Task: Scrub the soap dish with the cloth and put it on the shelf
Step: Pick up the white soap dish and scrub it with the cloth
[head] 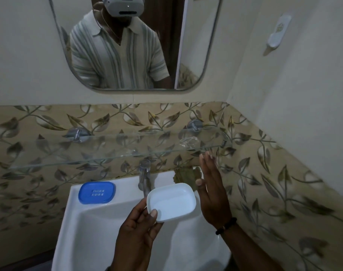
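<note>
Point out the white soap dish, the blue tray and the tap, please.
white soap dish point(172, 200): head view, middle of its hollow inside.
blue tray point(97, 192): head view, its slotted top.
tap point(145, 174): head view, its metal body.

Small bathroom corner, dim flat light. White sink low centre, chrome tap at its back edge. Behind the sink, a band of beige tile with a leaf-vine pattern runs along the back wall and continues on the side wall right of the sink. Glass shelf just above the sink, fixed on two chrome brackets. Plain cream wall above that, with a rounded-corner mirror high above the sink. White wall holder up and right of the sink on the side wall. Dark strip below-left of the sink, unclear.
</note>
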Demonstrator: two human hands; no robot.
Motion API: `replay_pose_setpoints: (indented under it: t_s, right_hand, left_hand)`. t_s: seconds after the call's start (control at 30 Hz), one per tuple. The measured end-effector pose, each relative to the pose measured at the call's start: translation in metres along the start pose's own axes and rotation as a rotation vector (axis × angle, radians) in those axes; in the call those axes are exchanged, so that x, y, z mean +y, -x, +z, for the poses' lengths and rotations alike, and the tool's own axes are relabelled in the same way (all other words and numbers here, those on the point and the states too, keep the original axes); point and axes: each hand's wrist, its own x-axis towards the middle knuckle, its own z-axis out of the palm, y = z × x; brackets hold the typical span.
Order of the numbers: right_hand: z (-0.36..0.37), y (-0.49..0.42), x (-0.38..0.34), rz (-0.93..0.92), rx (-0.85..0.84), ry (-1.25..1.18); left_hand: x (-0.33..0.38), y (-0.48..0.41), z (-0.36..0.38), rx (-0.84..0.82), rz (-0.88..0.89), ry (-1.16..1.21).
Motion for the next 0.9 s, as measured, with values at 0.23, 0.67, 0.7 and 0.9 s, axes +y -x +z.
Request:
replay_pose_setpoints:
  t_s: [0.23, 0.67, 0.7, 0.9]
  right_hand:
    - [0.002, 0.02, -0.055, -0.221, -0.255, 0.126]
    - [0.058, 0.026, -0.096, -0.375, -0.348, 0.193]
    - [0.063, 0.025, -0.101, -0.378, -0.36, 0.163]
    - [0.1, 0.02, -0.117, -0.351, -0.451, -0.08]
  left_hand:
    - [0.018, 0.009, -0.009, -0.04, 0.045, 0.04]
    - [0.053, 0.022, -0.058, 0.061, 0.14, 0.111]
    - [0.055, 0.024, -0.064, 0.077, 0.152, 0.111]
    - [0.064, 0.034, -0.108, 0.174, 0.222, 0.12]
